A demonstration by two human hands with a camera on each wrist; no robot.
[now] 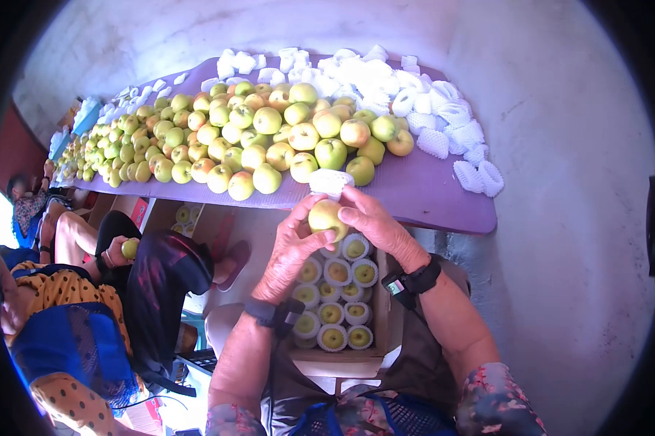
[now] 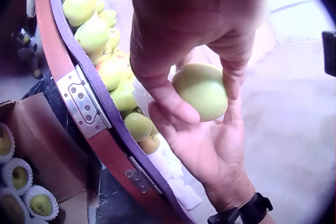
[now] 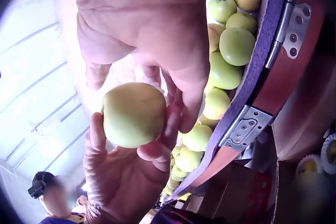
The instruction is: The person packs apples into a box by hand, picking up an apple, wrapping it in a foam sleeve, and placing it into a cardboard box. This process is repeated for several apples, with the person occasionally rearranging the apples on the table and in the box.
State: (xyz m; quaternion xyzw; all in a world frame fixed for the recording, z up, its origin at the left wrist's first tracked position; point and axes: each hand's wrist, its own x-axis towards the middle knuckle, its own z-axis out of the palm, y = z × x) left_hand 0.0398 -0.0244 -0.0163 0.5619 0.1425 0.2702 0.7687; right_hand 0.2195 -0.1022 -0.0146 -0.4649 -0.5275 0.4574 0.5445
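Above the table's front edge my left hand (image 1: pixel 292 243) grips a yellow-green apple (image 1: pixel 328 221) between thumb and fingers. Facing it, my right hand (image 1: pixel 377 227) has its thumb close by the apple. Its curled fingers hold a white foam net sleeve (image 1: pixel 331 183) just beyond the fruit. The right wrist view has the apple (image 3: pixel 134 115) in the left hand (image 3: pixel 123 182), below the right hand (image 3: pixel 147 35); part of the foam net is hidden behind the fingers. Under both hands is an open cardboard box (image 1: pixel 390 320) with rows of net-wrapped apples (image 1: pixel 332 314).
A long purple-covered table (image 1: pixel 443 196) bears a heap of loose apples (image 1: pixel 255 138) and piled foam nets (image 1: pixel 454 120). To my left sits another person (image 1: pixel 80 327) with an apple (image 1: pixel 130 248) in hand. A wall (image 1: pixel 560 218) stands at the right.
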